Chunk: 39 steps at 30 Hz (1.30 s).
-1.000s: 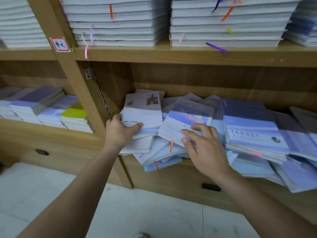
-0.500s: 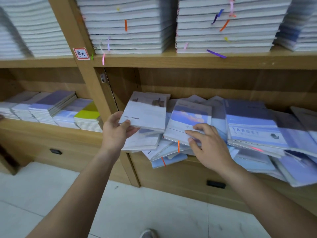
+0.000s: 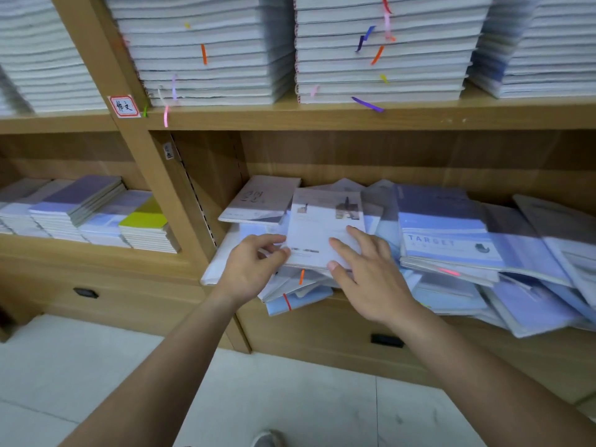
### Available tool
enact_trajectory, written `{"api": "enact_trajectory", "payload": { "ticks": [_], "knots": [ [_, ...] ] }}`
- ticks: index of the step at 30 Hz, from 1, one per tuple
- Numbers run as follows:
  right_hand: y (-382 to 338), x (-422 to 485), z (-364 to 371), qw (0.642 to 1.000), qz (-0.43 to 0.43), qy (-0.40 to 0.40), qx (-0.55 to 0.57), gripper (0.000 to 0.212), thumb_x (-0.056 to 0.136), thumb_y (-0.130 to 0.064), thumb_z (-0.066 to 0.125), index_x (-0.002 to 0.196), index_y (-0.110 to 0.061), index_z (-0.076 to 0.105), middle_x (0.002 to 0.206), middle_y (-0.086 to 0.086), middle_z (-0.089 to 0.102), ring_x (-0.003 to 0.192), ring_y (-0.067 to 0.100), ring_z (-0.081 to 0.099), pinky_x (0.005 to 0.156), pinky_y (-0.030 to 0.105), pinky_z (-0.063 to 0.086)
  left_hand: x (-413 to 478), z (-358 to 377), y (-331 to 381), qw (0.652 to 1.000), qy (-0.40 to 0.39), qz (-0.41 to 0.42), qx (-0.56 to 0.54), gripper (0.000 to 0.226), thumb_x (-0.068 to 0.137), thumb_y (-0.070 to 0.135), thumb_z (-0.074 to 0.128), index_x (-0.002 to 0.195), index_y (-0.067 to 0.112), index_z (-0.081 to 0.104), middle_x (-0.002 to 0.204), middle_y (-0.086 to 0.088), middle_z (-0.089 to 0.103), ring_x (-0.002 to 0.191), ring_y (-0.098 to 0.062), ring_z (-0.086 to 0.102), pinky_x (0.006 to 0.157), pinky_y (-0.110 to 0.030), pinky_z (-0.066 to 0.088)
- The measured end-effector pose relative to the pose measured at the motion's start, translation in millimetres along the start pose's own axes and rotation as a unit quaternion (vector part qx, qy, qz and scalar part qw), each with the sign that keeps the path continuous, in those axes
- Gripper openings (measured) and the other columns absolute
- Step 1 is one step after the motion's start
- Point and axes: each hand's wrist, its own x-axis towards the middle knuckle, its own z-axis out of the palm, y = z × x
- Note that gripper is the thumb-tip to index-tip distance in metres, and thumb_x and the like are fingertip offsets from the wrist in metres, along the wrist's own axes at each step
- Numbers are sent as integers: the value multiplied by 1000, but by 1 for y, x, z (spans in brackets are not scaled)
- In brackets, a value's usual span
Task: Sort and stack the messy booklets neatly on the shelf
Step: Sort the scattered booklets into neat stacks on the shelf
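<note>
Blue-and-white booklets (image 3: 445,230), wood-grain tan shelf (image 3: 354,116).

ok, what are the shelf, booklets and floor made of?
shelf: wood or wood-look laminate, matte, grain shows.
booklets: paper, smooth covers, thin page edges visible.
floor: pale tile, likely ceramic; grout line shows.

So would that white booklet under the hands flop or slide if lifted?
Probably light and floppy: the white booklet looks thin and soft-covered. It may slide easily: it lies on a loose, uneven pile of booklets overhanging the shelf.
</note>
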Motion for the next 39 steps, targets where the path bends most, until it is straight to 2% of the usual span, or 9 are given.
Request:
{"api": "enact_trajectory", "payload": {
  "ticks": [3, 7, 12, 20, 23, 25, 27, 33, 39],
  "knots": [
    [-6, 6, 6, 998, 12, 13, -68, 58, 102, -58, 19, 156, -37, 25, 168, -1, 3, 150, 40, -2, 123, 45, 5, 18, -9, -4, 996, 76, -15, 40, 19, 93, 34, 63, 108, 26, 72, 99, 10, 68, 88, -4, 61, 72, -14, 42],
    [-6, 13, 18, 995, -9, 28, -94, 73, 94, -60, -1, 159, -31, 17, 168, -1, 8, 154, 31, -4, 125, 43, 9, 64, -26, -27, 980, 142, -53, 127, 37, 94, 35, 59, 126, 18, 63, 122, -8, 61, 115, -28, 56, 98, -39, 46],
    [-2, 16, 27, 994, -8, 48, -94, 73, 97, -61, 2, 157, -29, 27, 166, 0, 19, 154, 31, 9, 122, 46, 21, 106, -23, -41, 969, 114, -146, 164, 56, 95, 45, 55, 134, 6, 47, 134, -21, 52, 124, -43, 46, 102, -45, 42],
    [-3, 16, 27, 993, -3, 51, -109, 68, 99, -59, 11, 155, -28, 34, 164, 0, 26, 151, 32, 19, 117, 49, 32, 103, -7, -45, 956, 84, -128, 250, 55, 97, 54, 46, 131, 11, 53, 134, -19, 37, 120, -44, 39, 105, -45, 31],
    [-5, 16, 25, 992, 5, 52, -119, 68, 98, -59, 13, 153, -29, 38, 163, 0, 30, 150, 32, 24, 113, 49, 36, 101, -14, -48, 969, 99, -111, 197, 44, 97, 52, 49, 115, 14, 63, 121, -14, 51, 112, -39, 50, 93, -39, 42],
    [-9, 13, 23, 989, 18, 59, -132, 67, 98, -59, 16, 150, -28, 43, 159, 1, 37, 146, 34, 33, 105, 51, 43, 102, -18, -49, 973, 119, -95, 173, 44, 98, 47, 49, 81, 10, 64, 85, -9, 63, 89, -35, 59, 72, -32, 43],
    [-11, 11, 22, 988, 26, 62, -139, 70, 95, -65, 21, 146, -26, 49, 156, 3, 42, 141, 36, 39, 99, 52, 46, 102, -21, -49, 973, 139, -101, 156, 41, 96, 42, 55, 71, 9, 58, 72, -7, 61, 78, -33, 59, 65, -30, 41],
    [-3, 9, 21, 987, 10, 75, -140, 73, 92, -71, 29, 140, -24, 55, 150, 5, 49, 135, 39, 46, 93, 52, 52, 92, -28, -49, 973, 163, -116, 112, 23, 87, 27, 72, 100, 12, 60, 108, -8, 62, 93, -24, 56, 79, -29, 46],
    [0, 7, 22, 987, 5, 85, -136, 73, 91, -71, 30, 142, -24, 54, 151, 4, 49, 136, 39, 44, 95, 50, 54, 88, -37, -38, 977, 160, -139, 30, 47, 94, 27, 62, 135, 8, 50, 120, -11, 63, 110, -31, 59, 83, -28, 43]
  ]
}}
